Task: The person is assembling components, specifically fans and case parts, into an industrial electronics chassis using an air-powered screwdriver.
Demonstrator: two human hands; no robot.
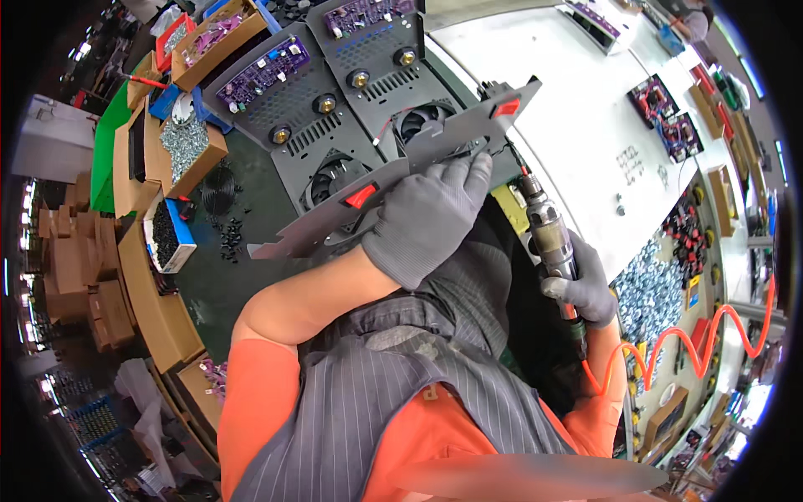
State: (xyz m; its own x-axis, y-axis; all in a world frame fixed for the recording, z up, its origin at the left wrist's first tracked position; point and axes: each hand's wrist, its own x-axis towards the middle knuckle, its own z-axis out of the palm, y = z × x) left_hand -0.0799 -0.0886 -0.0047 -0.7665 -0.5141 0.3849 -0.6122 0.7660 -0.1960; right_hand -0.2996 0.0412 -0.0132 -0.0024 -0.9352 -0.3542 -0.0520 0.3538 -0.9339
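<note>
My right gloved hand (580,283) is wrapped round an air screwdriver (550,230), its bit pointing up beside the right end of a metal case. My left gloved hand (435,213) is closed at the lower edge of that case's upright front panel (468,125), fingers together and reaching toward the bit. Its thumb and fingertips are partly hidden. The panel carries a red switch (506,108). Behind it sits a black fan (422,119). A second case's front panel (322,209), with another red switch (360,197), stands to the left of my hand.
Purple circuit boards (266,73) lie on the cases' far plates. To the left are a cardboard box of screws (186,146), a box of black parts (170,234) and loose black screws (230,234). An orange coiled hose (669,335) runs off right, past a white table (577,159).
</note>
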